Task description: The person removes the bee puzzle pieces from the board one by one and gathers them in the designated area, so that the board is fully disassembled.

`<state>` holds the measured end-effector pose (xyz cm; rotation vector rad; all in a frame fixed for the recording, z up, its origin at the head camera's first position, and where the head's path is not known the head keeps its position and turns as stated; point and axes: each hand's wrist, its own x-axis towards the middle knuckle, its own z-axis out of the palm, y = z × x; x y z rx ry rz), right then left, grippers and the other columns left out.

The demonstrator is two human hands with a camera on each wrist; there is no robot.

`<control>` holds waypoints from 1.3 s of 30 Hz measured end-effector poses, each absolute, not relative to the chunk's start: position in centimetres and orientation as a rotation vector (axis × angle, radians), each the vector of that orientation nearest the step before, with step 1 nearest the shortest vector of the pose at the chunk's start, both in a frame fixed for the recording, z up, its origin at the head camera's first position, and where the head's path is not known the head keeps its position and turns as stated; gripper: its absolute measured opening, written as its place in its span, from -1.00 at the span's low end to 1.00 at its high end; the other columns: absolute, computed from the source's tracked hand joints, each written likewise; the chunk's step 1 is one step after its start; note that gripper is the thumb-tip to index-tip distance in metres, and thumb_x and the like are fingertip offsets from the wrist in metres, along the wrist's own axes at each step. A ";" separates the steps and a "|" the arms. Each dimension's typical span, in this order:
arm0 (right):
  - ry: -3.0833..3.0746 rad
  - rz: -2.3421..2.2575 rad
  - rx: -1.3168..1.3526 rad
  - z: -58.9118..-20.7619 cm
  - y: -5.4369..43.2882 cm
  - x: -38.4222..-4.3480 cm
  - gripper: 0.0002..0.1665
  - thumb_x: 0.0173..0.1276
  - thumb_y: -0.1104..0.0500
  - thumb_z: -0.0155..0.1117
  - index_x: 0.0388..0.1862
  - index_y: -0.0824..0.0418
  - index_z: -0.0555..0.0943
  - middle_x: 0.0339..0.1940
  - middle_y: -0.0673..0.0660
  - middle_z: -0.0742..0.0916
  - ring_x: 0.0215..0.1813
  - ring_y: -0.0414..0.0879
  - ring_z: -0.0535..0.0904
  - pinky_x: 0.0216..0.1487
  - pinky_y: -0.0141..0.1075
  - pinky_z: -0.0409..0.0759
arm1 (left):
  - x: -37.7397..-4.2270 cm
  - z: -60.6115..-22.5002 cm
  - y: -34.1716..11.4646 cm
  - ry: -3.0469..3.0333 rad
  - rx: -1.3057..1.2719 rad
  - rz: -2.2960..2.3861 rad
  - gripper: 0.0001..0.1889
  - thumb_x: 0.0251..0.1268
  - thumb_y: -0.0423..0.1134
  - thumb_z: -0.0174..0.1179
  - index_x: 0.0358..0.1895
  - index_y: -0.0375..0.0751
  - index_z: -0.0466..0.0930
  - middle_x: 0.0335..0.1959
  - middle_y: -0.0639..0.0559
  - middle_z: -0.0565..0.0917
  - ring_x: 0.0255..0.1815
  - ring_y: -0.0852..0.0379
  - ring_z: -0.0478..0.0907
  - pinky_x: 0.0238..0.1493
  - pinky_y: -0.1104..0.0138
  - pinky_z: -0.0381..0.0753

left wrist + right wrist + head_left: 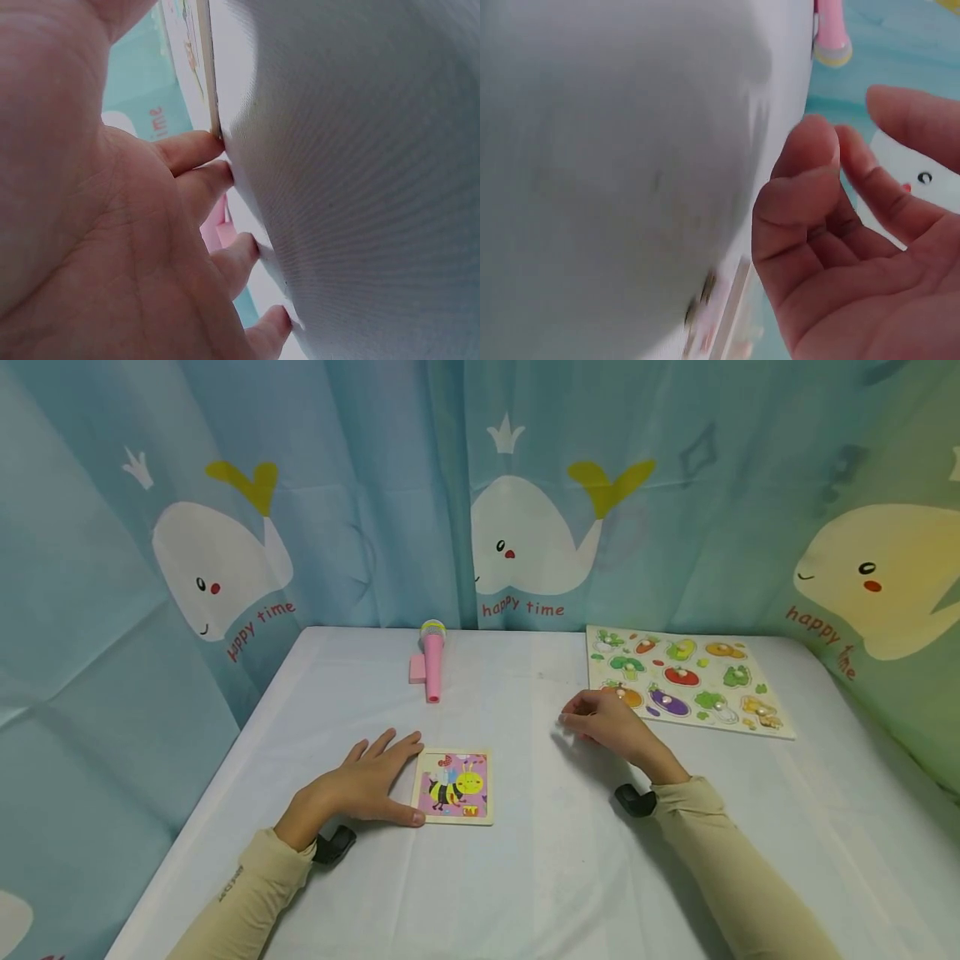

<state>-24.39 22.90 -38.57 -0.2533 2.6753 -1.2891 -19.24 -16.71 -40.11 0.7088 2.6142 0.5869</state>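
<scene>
A small square bee puzzle (453, 787) in a pale wooden frame lies flat on the white table. My left hand (363, 787) rests at its left side with fingers spread, the thumb at the lower left corner and the index fingertip at the upper left. In the left wrist view, a fingertip meets the puzzle's frame (206, 67) while the other fingertips rest on the cloth. My right hand (603, 724) hovers over the table, its fingers loosely curled around nothing. Close behind it lies a vegetable peg puzzle board (701, 672), its near left corner overlapped by the hand.
A pink toy microphone (433, 664) lies toward the back of the table, with a small pink block (417, 668) against its left side. Blue curtains (405, 502) printed with whales hang behind and beside the table (525, 893).
</scene>
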 end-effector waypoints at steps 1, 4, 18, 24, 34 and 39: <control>2.663 -1.299 -0.270 -38.6 22.5 -24.4 -0.77 0.53 0.18 0.39 -0.04 0.35 0.70 -0.28 0.14 0.71 -0.32 -0.01 0.58 -0.33 -0.30 0.54 | -19.2 -40.1 -16.7 2.615 0.706 0.587 0.18 0.16 0.26 0.54 0.70 -0.27 0.13 0.76 -0.17 0.05 0.75 -0.34 -0.22 0.61 -0.34 -0.27; 2.629 -1.324 -0.311 -38.8 21.3 -24.4 -0.78 0.53 0.18 0.41 -0.04 0.33 0.72 -0.23 0.16 0.73 -0.27 0.02 0.63 -0.27 -0.29 0.56 | -19.1 -40.2 -16.8 2.614 0.699 0.591 0.18 0.16 0.26 0.54 0.70 -0.27 0.13 0.76 -0.16 0.05 0.75 -0.34 -0.22 0.61 -0.34 -0.27; 2.515 -1.347 -0.552 -38.7 15.6 -23.7 -0.74 0.51 0.20 0.39 0.05 0.34 0.74 -0.19 0.12 0.74 -0.22 0.01 0.61 -0.23 -0.22 0.61 | -19.1 -40.0 -16.9 2.629 0.698 0.573 0.18 0.16 0.26 0.54 0.70 -0.26 0.13 0.76 -0.15 0.06 0.75 -0.33 -0.22 0.61 -0.34 -0.27; 2.510 -1.319 -0.654 -38.6 13.5 -23.5 -0.76 0.50 0.20 0.38 0.02 0.32 0.75 -0.19 0.10 0.72 -0.21 -0.03 0.56 -0.18 -0.20 0.56 | -19.2 -40.2 -16.7 2.632 0.694 0.559 0.18 0.17 0.27 0.54 0.71 -0.25 0.13 0.77 -0.13 0.04 0.76 -0.32 -0.23 0.61 -0.34 -0.28; 2.493 -1.244 -0.723 -39.0 10.6 -23.2 -0.83 0.48 0.21 0.39 -0.06 0.27 0.77 -0.42 0.00 0.65 -0.32 -0.14 0.52 -0.25 -0.29 0.47 | -19.2 -40.2 -16.5 2.626 0.686 0.554 0.18 0.17 0.28 0.54 0.71 -0.23 0.13 0.77 -0.12 0.04 0.76 -0.31 -0.23 0.61 -0.33 -0.28; 2.478 -1.145 -0.812 -39.2 9.8 -23.1 -0.84 0.50 0.22 0.40 -0.04 0.26 0.77 -0.43 0.00 0.64 -0.36 -0.16 0.51 -0.29 -0.33 0.48 | -19.2 -40.2 -16.5 2.626 0.686 0.554 0.17 0.17 0.27 0.55 0.70 -0.24 0.14 0.77 -0.13 0.04 0.76 -0.31 -0.23 0.61 -0.34 -0.28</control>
